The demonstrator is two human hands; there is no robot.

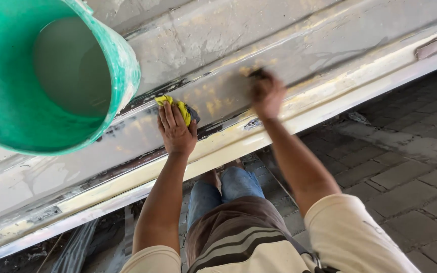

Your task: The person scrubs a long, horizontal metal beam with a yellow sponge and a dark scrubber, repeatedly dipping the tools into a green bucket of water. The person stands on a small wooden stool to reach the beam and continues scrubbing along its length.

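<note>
Yellow cloth (177, 105), one, under flat left hand (176, 129); right hand (266, 95) blurred, grip unclear; one green bucket (51, 76).

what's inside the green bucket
The green bucket holds pale, cloudy liquid, filling it partway. The liquid is opaque, so anything below its surface and the bucket's bottom are hidden.

Head view. Left hand (176, 130), frame centre, pressed flat on a yellow cloth wad (177, 105) against the long whitish, yellow-blotched metal body panel (127, 136) that runs diagonally across the frame. Right hand (266, 93), just right of centre, blurred, gripping a small dark piece; kind not discernible. Green plastic bucket (6, 101) of pale liquid fills the upper left. Grey brick paving (405, 172) at lower right.
</note>
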